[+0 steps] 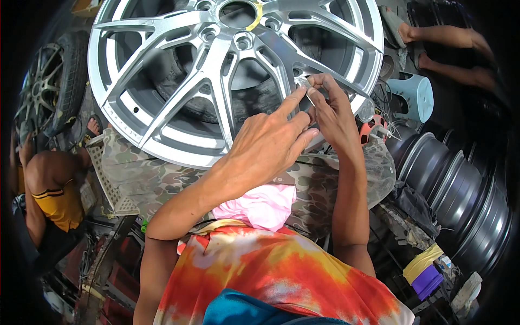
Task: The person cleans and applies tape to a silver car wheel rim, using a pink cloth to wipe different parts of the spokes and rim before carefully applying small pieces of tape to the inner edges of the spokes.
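A silver multi-spoke wheel rim [215, 75] lies tilted over my camouflage-covered lap [162, 179], its hub hole toward the top of the view. My right hand [331, 111] pinches a small pale flat piece [303, 82] against a spoke at the rim's lower right; its material is hard to make out. Beside it, my left hand [273, 138] reaches across with the index finger stretched out to the same spot and touching there. The other left fingers are loosely bent, with nothing visible in them.
A pink cloth [257, 206] rests at my waist. On the right stand a light blue plastic stool [414, 96], a red-and-black tool [372, 128] and a row of dark wheel rims [455, 184]. At left are a tyred wheel [54, 86] and another person's knee [49, 170]; someone's legs [449, 38] extend at upper right.
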The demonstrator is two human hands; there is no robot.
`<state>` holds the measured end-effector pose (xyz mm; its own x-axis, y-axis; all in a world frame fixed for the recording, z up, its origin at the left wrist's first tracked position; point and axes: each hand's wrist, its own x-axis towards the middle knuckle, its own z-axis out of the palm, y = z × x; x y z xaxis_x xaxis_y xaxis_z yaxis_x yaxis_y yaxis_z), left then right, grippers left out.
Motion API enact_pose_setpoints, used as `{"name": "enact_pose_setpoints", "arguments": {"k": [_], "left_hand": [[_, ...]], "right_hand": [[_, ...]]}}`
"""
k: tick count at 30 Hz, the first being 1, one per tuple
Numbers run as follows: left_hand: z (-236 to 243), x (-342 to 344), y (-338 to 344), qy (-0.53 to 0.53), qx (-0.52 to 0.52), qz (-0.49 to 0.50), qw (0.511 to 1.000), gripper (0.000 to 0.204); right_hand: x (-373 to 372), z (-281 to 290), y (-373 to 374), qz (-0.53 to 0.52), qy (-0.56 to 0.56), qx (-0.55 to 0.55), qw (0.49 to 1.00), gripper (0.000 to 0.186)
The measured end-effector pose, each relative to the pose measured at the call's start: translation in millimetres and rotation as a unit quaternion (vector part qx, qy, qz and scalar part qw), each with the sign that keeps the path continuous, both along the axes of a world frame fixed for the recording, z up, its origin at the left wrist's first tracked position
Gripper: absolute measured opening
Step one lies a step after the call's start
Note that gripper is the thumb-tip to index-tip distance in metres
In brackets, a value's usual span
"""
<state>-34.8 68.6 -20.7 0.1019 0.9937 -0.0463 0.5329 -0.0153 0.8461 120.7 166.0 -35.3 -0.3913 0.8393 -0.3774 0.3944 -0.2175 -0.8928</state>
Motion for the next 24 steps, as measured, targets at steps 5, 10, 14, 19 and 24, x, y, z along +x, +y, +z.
{"name": "enact_pose_setpoints", "arguments": {"k": [5,10,14,19,24], "left_hand": [[-1.0,0.9,-0.1,0.007,0.014,0.001,1.0,0.024],[0.9,0.4,-0.3,0.005,0.012,0.0,1.0,0.024],[0.0,0.5,-0.2,0.004,0.013,0.0,1.0,0.023],[0.5,-0.7,-1.0,0.0,0.019,0.0,1.0,0.022],[2.1,-1.0,-2.9,0.004,0.013,-0.002,1.0,0.022]], "right_hand": [[0.6,0.4,1.3,0.009,-0.007,0.003,1.0,0.014],[2.8,-3.9,1.5,0.008,0.0,0.002,1.0,0.014],[3.8,-5.5,1.6,0.009,0.004,0.007,1.0,0.015],[2.5,-3.5,1.6,0.014,-0.002,-0.003,1.0,0.015],[2.7,-3.0,0.5,0.014,0.002,-0.005,1.0,0.015]]}}
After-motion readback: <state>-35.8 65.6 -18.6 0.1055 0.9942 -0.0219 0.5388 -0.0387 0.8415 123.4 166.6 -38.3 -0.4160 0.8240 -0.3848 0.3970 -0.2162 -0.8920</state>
